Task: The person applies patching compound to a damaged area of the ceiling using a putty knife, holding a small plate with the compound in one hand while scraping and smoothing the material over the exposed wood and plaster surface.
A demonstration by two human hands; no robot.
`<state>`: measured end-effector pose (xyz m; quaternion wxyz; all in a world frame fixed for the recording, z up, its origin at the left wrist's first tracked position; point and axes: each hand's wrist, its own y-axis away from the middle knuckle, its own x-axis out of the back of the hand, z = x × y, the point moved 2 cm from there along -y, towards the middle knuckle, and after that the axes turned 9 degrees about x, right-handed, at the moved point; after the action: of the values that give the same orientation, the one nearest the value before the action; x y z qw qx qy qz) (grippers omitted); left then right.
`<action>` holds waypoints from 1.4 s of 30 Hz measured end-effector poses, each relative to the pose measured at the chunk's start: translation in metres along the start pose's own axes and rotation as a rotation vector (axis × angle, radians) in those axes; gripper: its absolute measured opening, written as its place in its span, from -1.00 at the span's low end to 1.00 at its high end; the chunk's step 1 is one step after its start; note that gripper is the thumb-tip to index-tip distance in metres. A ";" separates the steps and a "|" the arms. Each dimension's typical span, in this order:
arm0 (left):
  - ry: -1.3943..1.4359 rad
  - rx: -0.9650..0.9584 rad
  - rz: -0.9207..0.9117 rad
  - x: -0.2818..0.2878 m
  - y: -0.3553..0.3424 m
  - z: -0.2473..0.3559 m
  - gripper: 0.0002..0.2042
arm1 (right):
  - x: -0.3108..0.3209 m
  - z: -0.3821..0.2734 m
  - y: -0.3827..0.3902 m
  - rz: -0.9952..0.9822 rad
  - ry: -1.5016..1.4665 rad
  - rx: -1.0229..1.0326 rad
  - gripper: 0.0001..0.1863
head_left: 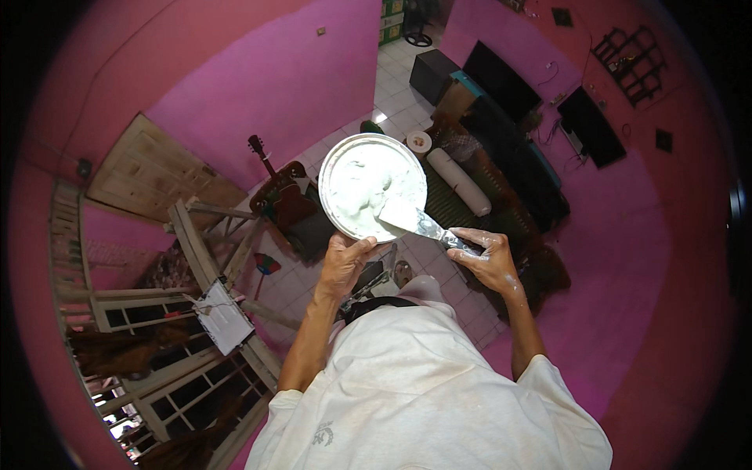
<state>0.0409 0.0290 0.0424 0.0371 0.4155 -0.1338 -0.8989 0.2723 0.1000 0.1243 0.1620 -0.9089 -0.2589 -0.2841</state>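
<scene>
My left hand (345,262) grips the near rim of a round tub (323,184), its thumb on the edge and its other fingers partly hidden beneath. Thick white paste (368,180) fills the tub, its surface lumpy with a dent near the middle. In my right hand (489,258) is the dark handle of a putty knife (429,226), fingers wrapped round it. The knife's paste-coated blade lies over the tub's right side with its tip in the paste. White smears mark the right fingers and wrist.
Wooden scaffolding (192,243) stands at the left by a barred window, with a white board (225,317) on it. A guitar (274,188) leans near the pink wall. Beyond the tub are a rolled white bundle (458,182), a small plate (419,141) and flat screens (591,125).
</scene>
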 end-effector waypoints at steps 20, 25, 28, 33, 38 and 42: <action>0.011 0.121 0.023 0.010 -0.019 0.000 -0.58 | 0.001 0.025 -0.004 0.224 0.123 0.175 -0.65; -0.115 0.218 0.018 0.010 -0.029 0.004 -0.54 | 0.010 0.047 -0.005 0.166 0.092 0.093 -0.67; -0.188 0.298 0.003 0.010 -0.035 0.007 -0.53 | 0.014 0.062 -0.009 0.160 0.024 0.126 -0.67; -0.224 0.389 0.007 0.007 -0.048 0.007 -0.49 | 0.023 0.055 -0.011 0.112 0.048 0.184 -0.66; -0.199 0.395 0.021 -0.002 -0.061 -0.003 -0.53 | 0.034 0.031 0.000 0.244 0.407 0.351 -0.69; -0.068 0.386 -0.020 -0.018 -0.063 -0.009 -0.54 | 0.035 0.035 0.015 0.253 0.521 0.337 -0.67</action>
<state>0.0625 0.0910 0.0330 -0.0570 0.3854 -0.3008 -0.8705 0.3207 0.1166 0.1159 0.4048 -0.7911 -0.1374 -0.4375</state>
